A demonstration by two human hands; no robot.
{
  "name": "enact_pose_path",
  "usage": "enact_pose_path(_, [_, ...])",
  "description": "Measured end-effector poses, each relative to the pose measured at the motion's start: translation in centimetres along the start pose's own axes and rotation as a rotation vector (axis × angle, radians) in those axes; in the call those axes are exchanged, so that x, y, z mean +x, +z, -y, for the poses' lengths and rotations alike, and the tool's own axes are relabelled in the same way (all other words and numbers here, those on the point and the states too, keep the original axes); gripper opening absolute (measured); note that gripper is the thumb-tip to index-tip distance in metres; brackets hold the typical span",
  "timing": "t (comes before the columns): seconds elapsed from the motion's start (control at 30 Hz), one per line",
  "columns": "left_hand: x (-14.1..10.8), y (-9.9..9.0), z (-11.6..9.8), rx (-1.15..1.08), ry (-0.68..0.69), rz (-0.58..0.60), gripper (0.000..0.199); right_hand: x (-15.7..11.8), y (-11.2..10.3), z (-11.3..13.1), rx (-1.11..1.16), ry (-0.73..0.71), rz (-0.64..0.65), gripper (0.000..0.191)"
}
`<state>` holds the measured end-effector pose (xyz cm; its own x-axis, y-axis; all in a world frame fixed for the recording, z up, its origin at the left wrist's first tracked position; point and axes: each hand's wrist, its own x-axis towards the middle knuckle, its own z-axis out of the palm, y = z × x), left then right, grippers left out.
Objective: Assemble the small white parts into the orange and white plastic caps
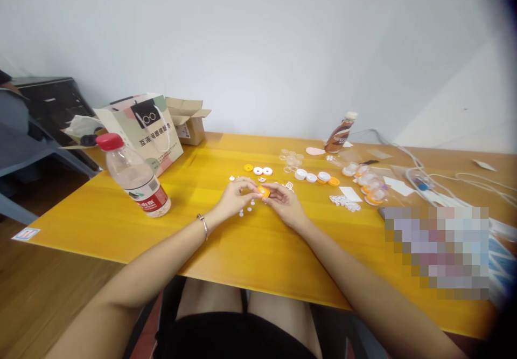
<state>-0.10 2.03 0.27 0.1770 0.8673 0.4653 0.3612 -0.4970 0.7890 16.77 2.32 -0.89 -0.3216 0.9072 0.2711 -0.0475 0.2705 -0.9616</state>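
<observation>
Between both hands, over the middle of the table, is a small round orange piece [264, 191] with a pale centre. My left hand [237, 194] pinches its left side with thumb and fingers. On the other side, the fingers of my right hand [284, 201] close on the same piece. Just beyond the hands lie white rings [262, 171] with dark centres and a yellow ring [248, 168]. Small white discs [241, 213] are scattered beside my left hand. Some small white cut-out parts [288, 186] lie by my right fingers. What the pale centre is, I cannot make out.
Right of the hands are white round caps [311, 177], clear discs [294, 159], a pile of small white pieces [345, 203] and orange-and-clear round cases [374, 191]. A brown drink bottle [339, 133] stands behind. Leftward are a red-capped water bottle [135, 178], a paper bag [141, 132] and a cardboard box [189, 122].
</observation>
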Motion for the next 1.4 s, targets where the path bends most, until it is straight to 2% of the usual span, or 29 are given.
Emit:
enact_pose_path(0.33, [-0.4, 0.6, -0.2, 0.064, -0.048, -0.021, 0.012, -0.1, 0.2, 0.1, 0.005, -0.024, 0.0, 0.024])
enact_pose_path(0.77, [-0.9, 1.4, -0.6, -0.009, 0.027, -0.068, 0.011, -0.2, 0.1, 0.5, 0.083, 0.031, -0.036, 0.025])
enact_pose_path(1.17, [-0.5, 1.7, 0.0, -0.212, -0.194, -0.01, 0.014, -0.3, 0.4, 0.9, 0.127, 0.064, -0.055, 0.027])
enact_pose_path(1.4, [-0.5, 1.6, -0.2, -0.221, -0.193, 0.01, 0.013, -0.2, 0.5, 0.5, 0.111, 0.052, -0.074, 0.027])
